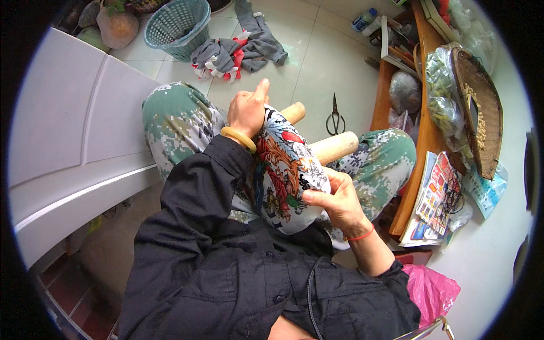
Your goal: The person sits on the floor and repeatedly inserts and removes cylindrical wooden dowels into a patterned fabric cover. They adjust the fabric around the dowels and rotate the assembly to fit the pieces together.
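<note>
Flower-patterned cloth bulges, centre, between a person's knees, two wooden posts beyond. The right hand pinches its right edge, thumb against fingers. The left hand touches its far left end; hidden fingers leave the grip unclear. Scissors lie farther off.

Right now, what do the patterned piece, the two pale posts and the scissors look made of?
Patterned piece: likely matte fabric, its print bending with the curved surface. Two pale posts: probably smooth bare wood, from their tan colour and rounded shape. Scissors: apparently dark metal, judging by blades and thin looped handles; finish unclear.
</note>
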Tool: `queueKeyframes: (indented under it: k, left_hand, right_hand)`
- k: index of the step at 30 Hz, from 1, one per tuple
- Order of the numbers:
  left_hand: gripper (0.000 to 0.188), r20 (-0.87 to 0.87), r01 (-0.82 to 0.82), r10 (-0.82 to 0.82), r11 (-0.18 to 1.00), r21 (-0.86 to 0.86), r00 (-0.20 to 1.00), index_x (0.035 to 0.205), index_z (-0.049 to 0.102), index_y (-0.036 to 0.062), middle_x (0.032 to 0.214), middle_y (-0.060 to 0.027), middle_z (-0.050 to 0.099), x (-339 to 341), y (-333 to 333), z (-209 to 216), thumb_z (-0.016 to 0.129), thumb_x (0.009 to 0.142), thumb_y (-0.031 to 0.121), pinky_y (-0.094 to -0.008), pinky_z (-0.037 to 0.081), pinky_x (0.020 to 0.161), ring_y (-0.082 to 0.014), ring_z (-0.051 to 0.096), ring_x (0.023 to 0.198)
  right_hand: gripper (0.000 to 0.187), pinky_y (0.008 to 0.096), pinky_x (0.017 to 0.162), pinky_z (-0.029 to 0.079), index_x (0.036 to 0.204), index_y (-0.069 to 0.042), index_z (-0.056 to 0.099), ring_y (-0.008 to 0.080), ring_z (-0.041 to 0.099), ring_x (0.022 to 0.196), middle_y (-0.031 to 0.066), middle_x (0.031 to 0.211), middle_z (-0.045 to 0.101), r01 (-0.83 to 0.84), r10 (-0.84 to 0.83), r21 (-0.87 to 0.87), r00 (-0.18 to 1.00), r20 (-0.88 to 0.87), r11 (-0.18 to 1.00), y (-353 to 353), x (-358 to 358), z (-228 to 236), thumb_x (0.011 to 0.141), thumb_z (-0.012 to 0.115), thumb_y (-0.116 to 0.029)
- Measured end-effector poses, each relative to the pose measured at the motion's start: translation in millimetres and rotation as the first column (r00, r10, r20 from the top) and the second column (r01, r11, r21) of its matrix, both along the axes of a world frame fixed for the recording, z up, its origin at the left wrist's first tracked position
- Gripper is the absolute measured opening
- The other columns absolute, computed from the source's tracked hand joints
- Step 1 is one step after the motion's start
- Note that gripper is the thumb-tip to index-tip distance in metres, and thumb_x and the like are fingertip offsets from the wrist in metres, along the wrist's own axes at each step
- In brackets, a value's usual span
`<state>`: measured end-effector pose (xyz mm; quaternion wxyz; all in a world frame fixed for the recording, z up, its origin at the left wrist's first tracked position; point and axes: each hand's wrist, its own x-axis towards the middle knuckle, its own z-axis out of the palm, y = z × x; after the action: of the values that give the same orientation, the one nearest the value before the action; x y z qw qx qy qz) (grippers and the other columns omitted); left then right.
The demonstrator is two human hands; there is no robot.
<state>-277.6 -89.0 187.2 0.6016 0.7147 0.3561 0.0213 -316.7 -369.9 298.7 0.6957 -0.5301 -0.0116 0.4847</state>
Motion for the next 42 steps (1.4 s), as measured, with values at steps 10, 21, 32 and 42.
queueKeyframes:
  k: [10, 21, 32, 42]
  left_hand:
    - [0.081, 0.029, 0.088, -0.093, 0.987, 0.131, 0.995, 0.077, 0.074, -0.0017, 0.069, -0.0230, 0.066, -11, -5, 22, 0.049, 0.105, 0.070, -0.0489, 0.050, 0.076, -0.0408, 0.069, 0.073]
    - [0.073, 0.588, -0.118, 0.259, 0.956, -0.268, 0.766, 0.055, 0.044, 0.0072, 0.053, 0.0006, 0.042, -57, 1, 61, 0.049, 0.120, 0.040, -0.0327, 0.027, 0.054, -0.0099, 0.035, 0.049]
    - [0.072, 0.930, -0.432, -0.017, 0.882, 0.186, 0.367, 0.062, 0.047, 0.0107, 0.055, -0.0061, 0.047, -33, -10, 113, 0.019, 0.120, 0.043, -0.0396, 0.045, 0.074, -0.0237, 0.045, 0.059]
    - [0.072, 0.959, 0.116, 0.063, 0.988, -0.098, 0.275, 0.088, 0.075, 0.0010, 0.092, -0.0169, 0.075, -71, 2, 114, 0.025, 0.119, 0.042, -0.0410, 0.046, 0.100, -0.0271, 0.060, 0.084]
  right_hand:
    - [0.069, 0.0395, 0.119, 0.048, 0.159, 0.004, 0.053, 0.0198, 0.064, 0.136, 0.0088, 0.149, 0.068, 0.099, -0.048, 0.257, 0.979, -0.197, 0.961, -13, -6, -39, 0.103, 0.081, -0.026]
    - [0.051, 0.0410, 0.109, 0.049, 0.143, 0.004, 0.057, 0.0334, 0.062, 0.127, 0.0221, 0.139, 0.063, -0.236, 0.360, -0.288, 0.770, 0.527, 0.928, -19, -54, -35, 0.114, 0.061, -0.038]
    - [0.050, 0.0426, 0.102, 0.060, 0.124, 0.003, 0.076, 0.0387, 0.076, 0.118, 0.0195, 0.122, 0.078, 0.431, -0.007, -0.082, 0.201, 0.980, 0.898, 26, -26, -21, 0.074, 0.080, 0.010]
    - [0.026, 0.0478, 0.101, 0.062, 0.104, -0.002, 0.082, 0.0371, 0.079, 0.106, 0.0141, 0.106, 0.081, 0.357, 0.057, -0.033, -0.058, 0.997, 0.934, -6, -9, -42, 0.079, 0.077, 0.003]
